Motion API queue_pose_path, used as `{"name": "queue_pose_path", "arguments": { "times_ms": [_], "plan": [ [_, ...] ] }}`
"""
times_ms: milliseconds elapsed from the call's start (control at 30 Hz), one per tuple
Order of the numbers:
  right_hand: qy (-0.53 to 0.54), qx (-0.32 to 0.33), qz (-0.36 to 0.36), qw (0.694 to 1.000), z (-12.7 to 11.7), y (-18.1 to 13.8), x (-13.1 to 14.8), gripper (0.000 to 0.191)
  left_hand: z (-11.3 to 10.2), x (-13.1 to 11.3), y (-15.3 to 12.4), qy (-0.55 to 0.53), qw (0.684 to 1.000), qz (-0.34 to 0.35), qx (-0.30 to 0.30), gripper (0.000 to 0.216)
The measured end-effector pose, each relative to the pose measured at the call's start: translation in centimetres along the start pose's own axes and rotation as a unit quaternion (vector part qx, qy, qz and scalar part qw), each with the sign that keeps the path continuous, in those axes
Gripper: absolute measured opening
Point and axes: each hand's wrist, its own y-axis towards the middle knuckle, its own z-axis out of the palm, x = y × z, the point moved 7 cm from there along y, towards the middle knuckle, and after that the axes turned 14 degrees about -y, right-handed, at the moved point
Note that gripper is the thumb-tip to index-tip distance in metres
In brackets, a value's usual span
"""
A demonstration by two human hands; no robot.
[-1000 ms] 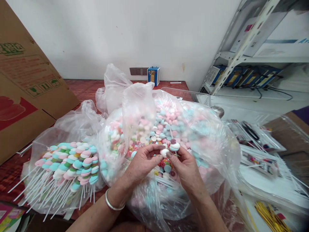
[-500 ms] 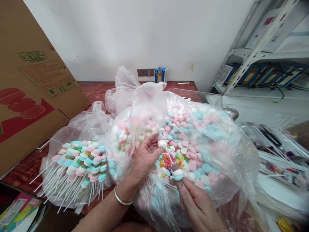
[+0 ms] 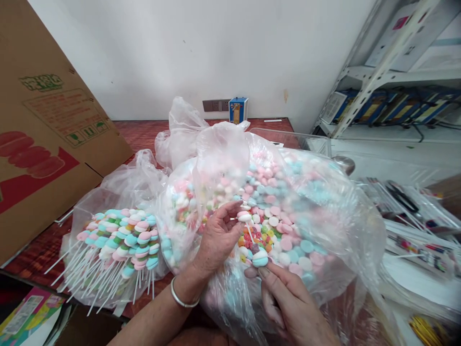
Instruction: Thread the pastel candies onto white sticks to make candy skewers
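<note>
My left hand point(image 3: 218, 238) pinches a small white and pink candy disc point(image 3: 244, 216) between thumb and fingertips, over the open mouth of a large clear bag of loose pastel candies point(image 3: 298, 226). My right hand point(image 3: 288, 302) holds a thin white stick point(image 3: 249, 232) that carries a blue and white candy point(image 3: 260, 259) near my fingertips. The stick's free tip points up toward the candy in my left hand. A silver bangle point(image 3: 180, 299) circles my left wrist.
A second clear bag point(image 3: 118, 240) at the left holds several finished candy skewers with white sticks. A big cardboard box point(image 3: 43, 125) leans at the far left. Packets and wrappers lie at the right point(image 3: 414, 216), below a metal shelf point(image 3: 382, 62). A small blue box point(image 3: 237, 109) stands by the wall.
My hands drew apart: the right hand dropped with the stick and its blue-white candy, while the left stayed up holding the small candy. The camera turned slightly left.
</note>
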Motion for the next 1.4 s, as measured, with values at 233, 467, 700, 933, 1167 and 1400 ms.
{"name": "queue_pose_path", "arguments": {
  "times_ms": [233, 467, 700, 933, 1167, 1400],
  "plan": [
    [0.117, 0.027, 0.019, 0.993, 1.3, -0.1, 0.6, 0.044, 0.3, -0.6, -0.4, 0.087, 0.995, 0.046, 0.034, 0.031],
    [0.154, 0.044, 0.001, 0.987, 2.1, 0.9, 0.9, 0.049, 0.2, -2.1, -1.1, 0.231, 0.954, 0.178, 0.064, 0.038],
    [0.150, 0.047, -0.032, 0.987, 2.8, 1.5, 1.4, 0.036, 0.4, -2.9, -2.1, 0.311, 0.918, 0.237, 0.068, 0.036],
    [0.082, 0.014, -0.052, 0.995, 2.3, 2.7, 1.2, 0.035, 0.7, -2.3, -3.1, 0.329, 0.911, 0.230, 0.092, 0.035],
    [-0.458, -0.240, -0.155, 0.842, -4.0, 1.9, 4.3, 0.028, -0.4, -2.5, -3.0, 0.368, 0.905, 0.197, 0.079, 0.053],
    [-0.701, -0.353, -0.162, 0.598, -5.9, -1.0, 5.7, 0.013, -0.2, -2.2, -2.0, 0.549, 0.787, 0.178, 0.219, 0.021]
  ]
}}
